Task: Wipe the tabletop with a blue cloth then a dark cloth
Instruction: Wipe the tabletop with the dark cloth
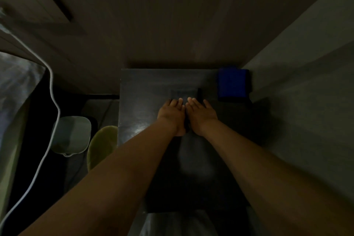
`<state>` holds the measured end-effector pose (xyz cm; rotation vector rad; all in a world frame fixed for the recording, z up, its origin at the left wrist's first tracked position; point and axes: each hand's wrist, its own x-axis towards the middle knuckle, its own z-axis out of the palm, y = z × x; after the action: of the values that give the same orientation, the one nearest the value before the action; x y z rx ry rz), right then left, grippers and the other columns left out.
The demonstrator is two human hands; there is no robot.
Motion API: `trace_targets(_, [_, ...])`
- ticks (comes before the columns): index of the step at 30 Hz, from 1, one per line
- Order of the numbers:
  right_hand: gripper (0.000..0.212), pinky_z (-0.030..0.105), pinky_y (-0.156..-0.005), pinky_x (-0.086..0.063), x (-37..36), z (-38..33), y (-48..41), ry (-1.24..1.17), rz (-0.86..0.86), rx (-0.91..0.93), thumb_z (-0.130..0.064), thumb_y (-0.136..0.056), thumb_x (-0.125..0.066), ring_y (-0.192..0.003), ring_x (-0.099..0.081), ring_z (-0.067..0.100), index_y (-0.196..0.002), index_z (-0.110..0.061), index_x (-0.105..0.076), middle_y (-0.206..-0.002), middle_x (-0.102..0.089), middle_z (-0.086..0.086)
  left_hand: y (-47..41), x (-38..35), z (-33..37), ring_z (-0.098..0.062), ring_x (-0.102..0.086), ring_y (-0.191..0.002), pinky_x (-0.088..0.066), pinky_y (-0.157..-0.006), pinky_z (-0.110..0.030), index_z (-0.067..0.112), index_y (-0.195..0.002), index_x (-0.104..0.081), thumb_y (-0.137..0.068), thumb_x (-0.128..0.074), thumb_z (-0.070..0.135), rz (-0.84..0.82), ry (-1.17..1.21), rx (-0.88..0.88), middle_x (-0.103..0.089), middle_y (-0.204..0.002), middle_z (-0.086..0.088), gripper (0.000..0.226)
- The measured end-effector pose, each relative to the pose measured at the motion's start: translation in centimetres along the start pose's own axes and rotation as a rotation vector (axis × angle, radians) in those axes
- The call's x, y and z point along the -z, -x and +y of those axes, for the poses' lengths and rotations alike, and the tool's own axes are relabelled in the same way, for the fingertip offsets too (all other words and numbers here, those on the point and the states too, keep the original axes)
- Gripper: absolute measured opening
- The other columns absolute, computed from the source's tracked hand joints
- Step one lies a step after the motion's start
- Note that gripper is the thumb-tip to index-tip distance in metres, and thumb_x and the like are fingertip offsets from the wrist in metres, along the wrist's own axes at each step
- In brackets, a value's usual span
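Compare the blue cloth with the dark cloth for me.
The blue cloth is vivid blue; the dark cloth nearly matches the tabletop. The blue cloth lies untouched at the far right corner; the dark cloth lies mid-table at the fingers of the left hand and right hand. Both lie flat, folded.

The blue cloth (pixel 232 84) at one o'clock is plain deep blue. The tabletop (pixel 141 101) is near-black, the cable (pixel 51 86) white.

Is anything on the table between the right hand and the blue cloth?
Nothing visible does. The right hand rests flat on the tabletop beside the left hand; the blue cloth sits at the far right corner, with only bare surface between them. The picture is dim, so small things could be missed.
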<state>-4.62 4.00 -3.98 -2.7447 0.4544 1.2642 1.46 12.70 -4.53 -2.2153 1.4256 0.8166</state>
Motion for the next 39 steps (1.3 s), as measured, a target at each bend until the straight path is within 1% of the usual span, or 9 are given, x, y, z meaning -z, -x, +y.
trace_targets(4, [0.078,0.044,-0.122,0.002,-0.6,1.3,0.1,-0.007,-0.003,-0.007,-0.038,-0.097,-0.046,-0.15,0.009,0.019,-0.156,-0.015,0.0,-0.163,0.01,0.004,-0.7,0.8,1.1,-0.027,-0.007,-0.148,-0.005,-0.12,-0.04,0.011,-0.154,-0.006,-0.089,-0.043,0.059,-0.004,-0.015,-0.01,-0.002,-0.161,-0.012,0.088])
trace_targets(13, [0.079,0.044,-0.121,0.002,-1.4,4.6,0.6,-0.013,0.0,-0.025,-0.033,-0.096,-0.049,-0.15,0.008,0.017,-0.155,-0.017,0.0,-0.163,0.01,0.003,-2.0,1.4,3.9,-0.026,-0.005,-0.148,-0.005,-0.12,-0.041,0.012,-0.154,-0.004,-0.089,-0.048,0.056,0.011,0.048,-0.015,-0.001,-0.161,-0.011,0.089])
trace_targets(16, [0.083,0.044,-0.122,0.002,-1.4,5.5,0.6,-0.033,-0.007,-0.015,-0.031,-0.093,-0.053,-0.151,0.007,0.017,-0.156,-0.017,0.0,-0.163,0.009,0.003,-2.3,1.5,4.5,-0.027,-0.005,-0.147,-0.006,-0.119,-0.041,0.012,-0.154,-0.005,-0.088,-0.049,0.056,0.02,0.047,-0.018,-0.001,-0.161,-0.011,0.09])
trace_targets(20, [0.085,0.044,-0.123,0.0,-1.7,5.4,0.5,-0.077,0.004,0.017,-0.032,-0.092,-0.055,-0.151,0.006,0.019,-0.155,-0.015,-0.002,-0.163,0.008,0.005,-2.2,1.3,4.8,-0.025,-0.007,-0.147,-0.005,-0.119,-0.04,0.013,-0.154,-0.005,-0.086,-0.051,0.058,0.019,0.048,0.002,-0.001,-0.161,-0.01,0.094])
trace_targets(27, [0.087,0.041,-0.122,0.001,-2.6,5.1,1.5,-0.12,0.012,0.015,-0.029,-0.091,-0.059,-0.151,0.007,0.019,-0.155,-0.014,-0.002,-0.163,0.009,0.005,-1.3,0.5,5.6,-0.025,-0.007,-0.147,-0.007,-0.118,-0.039,0.014,-0.154,-0.005,-0.087,-0.047,0.06,0.023,0.051,0.0,0.0,-0.161,-0.009,0.092])
trace_targets(32, [0.084,0.042,-0.123,0.0,-3.7,4.5,2.8,-0.098,-0.002,0.007,-0.029,-0.092,-0.057,-0.151,0.006,0.02,-0.155,-0.014,-0.003,-0.163,0.007,0.005,-0.1,-0.5,6.7,-0.024,-0.003,-0.148,-0.005,-0.119,-0.039,0.013,-0.154,-0.002,-0.088,-0.047,0.056,-0.004,0.077,-0.007,0.004,-0.161,-0.009,0.092])
trace_targets(34, [0.08,0.041,-0.123,0.001,-3.8,4.3,3.0,-0.068,-0.008,-0.002,-0.028,-0.095,-0.052,-0.151,0.006,0.02,-0.155,-0.012,-0.002,-0.163,0.008,0.006,0.1,-0.8,7.1,-0.024,-0.002,-0.148,-0.006,-0.12,-0.039,0.013,-0.154,-0.001,-0.087,-0.047,0.057,-0.008,0.093,0.001,0.005,-0.161,-0.009,0.092])
trace_targets(39, [0.07,0.04,-0.123,0.001,-3.5,3.3,2.8,-0.011,0.011,-0.035,-0.025,-0.099,-0.044,-0.151,0.003,0.023,-0.155,-0.011,-0.006,-0.163,0.004,0.009,0.1,-0.8,7.1,-0.024,-0.006,-0.147,-0.009,-0.119,-0.041,0.017,-0.155,-0.002,-0.084,-0.051,0.06,0.011,0.128,0.005,0.002,-0.162,-0.006,0.095])
